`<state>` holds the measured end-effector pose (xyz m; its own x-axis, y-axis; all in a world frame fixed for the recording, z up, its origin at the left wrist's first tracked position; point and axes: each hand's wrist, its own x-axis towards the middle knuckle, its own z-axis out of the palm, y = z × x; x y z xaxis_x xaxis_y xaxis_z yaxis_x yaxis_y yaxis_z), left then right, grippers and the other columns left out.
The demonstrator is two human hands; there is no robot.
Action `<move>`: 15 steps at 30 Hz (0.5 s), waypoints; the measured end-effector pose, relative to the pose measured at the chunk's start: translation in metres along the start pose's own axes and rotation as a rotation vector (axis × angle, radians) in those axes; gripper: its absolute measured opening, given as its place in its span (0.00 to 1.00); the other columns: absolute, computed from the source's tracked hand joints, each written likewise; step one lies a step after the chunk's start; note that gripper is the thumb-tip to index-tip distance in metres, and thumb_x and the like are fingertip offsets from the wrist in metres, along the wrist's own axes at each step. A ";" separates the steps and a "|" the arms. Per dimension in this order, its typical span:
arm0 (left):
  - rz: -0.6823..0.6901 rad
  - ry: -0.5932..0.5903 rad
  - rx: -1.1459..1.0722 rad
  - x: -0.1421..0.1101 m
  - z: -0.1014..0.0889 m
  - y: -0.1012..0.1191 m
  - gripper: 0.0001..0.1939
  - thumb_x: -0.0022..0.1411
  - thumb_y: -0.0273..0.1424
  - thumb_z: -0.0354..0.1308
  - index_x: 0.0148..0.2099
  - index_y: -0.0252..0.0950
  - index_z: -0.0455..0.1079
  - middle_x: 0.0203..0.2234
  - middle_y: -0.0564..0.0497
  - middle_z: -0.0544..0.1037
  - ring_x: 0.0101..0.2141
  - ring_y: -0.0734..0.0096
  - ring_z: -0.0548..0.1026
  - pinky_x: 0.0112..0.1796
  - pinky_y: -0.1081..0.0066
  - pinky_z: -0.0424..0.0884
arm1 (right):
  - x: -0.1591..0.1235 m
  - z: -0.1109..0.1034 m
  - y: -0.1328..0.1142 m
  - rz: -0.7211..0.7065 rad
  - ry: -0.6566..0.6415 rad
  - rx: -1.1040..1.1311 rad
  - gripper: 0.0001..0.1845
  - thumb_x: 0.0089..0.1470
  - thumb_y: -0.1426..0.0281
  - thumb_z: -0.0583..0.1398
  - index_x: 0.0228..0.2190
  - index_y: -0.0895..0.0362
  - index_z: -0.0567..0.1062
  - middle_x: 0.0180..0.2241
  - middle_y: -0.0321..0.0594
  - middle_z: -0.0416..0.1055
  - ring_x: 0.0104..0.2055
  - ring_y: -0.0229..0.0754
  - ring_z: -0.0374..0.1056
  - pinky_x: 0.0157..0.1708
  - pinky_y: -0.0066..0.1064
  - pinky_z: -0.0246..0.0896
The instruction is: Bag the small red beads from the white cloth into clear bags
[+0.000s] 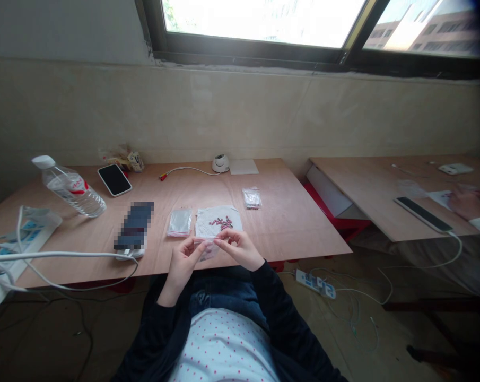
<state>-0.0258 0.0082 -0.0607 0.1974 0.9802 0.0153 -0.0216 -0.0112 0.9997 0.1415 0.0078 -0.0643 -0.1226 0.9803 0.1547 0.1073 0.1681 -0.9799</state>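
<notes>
View: head camera, looking forward and down at the table from above the person's lap.

Left hand: the left hand (181,267), lower centre, is raised with thumb and fingertips closed in a pinch on the top edge of a small transparent plastic bag (207,250).

Right hand: the right hand (240,249), just beside it, is also in a tight pinch, its fingertips (219,244) meeting the same edge of the bag.

Held thing: the bag hangs between both hands, just above the table's near edge; what is inside it is too small to tell.

Just ahead of the hands: a white sheet (208,223) lies under a cluster of small red pieces (223,223), centre of the frame. A flat transparent bag (180,222) lies just to its left, and a filled transparent bag (251,198) lies up and to its right.

Rest of the wooden table (287,223): upper left, a water bottle (70,187) lies on its side near a black phone (114,179). A pixelated dark object (134,225) sits left of centre, with a white cable (60,255) running left from it.

Right side: a co-worker's hand (466,204) rests on a second wooden table (383,185).
</notes>
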 end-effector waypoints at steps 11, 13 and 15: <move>0.101 0.027 0.142 -0.001 -0.002 -0.001 0.08 0.54 0.32 0.58 0.35 0.33 0.72 0.30 0.49 0.77 0.34 0.69 0.74 0.38 0.72 0.69 | 0.000 0.004 -0.001 -0.048 0.003 -0.042 0.13 0.47 0.60 0.61 0.27 0.59 0.73 0.26 0.38 0.69 0.28 0.36 0.63 0.25 0.26 0.56; 0.080 0.021 0.131 -0.001 -0.001 -0.001 0.09 0.54 0.33 0.58 0.36 0.33 0.72 0.30 0.49 0.77 0.34 0.69 0.74 0.38 0.72 0.69 | 0.000 0.003 0.000 -0.053 0.008 -0.044 0.14 0.47 0.60 0.61 0.27 0.59 0.73 0.26 0.39 0.70 0.29 0.37 0.64 0.26 0.27 0.57; 0.066 0.042 0.109 0.000 -0.001 -0.002 0.09 0.53 0.33 0.59 0.36 0.33 0.72 0.31 0.49 0.78 0.33 0.68 0.75 0.38 0.72 0.69 | 0.000 0.002 0.001 -0.052 0.013 -0.028 0.13 0.47 0.60 0.61 0.27 0.59 0.73 0.27 0.39 0.70 0.30 0.38 0.65 0.27 0.27 0.58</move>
<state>-0.0268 0.0081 -0.0626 0.1582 0.9840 0.0825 0.0740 -0.0951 0.9927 0.1393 0.0080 -0.0657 -0.1162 0.9715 0.2068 0.1291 0.2212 -0.9666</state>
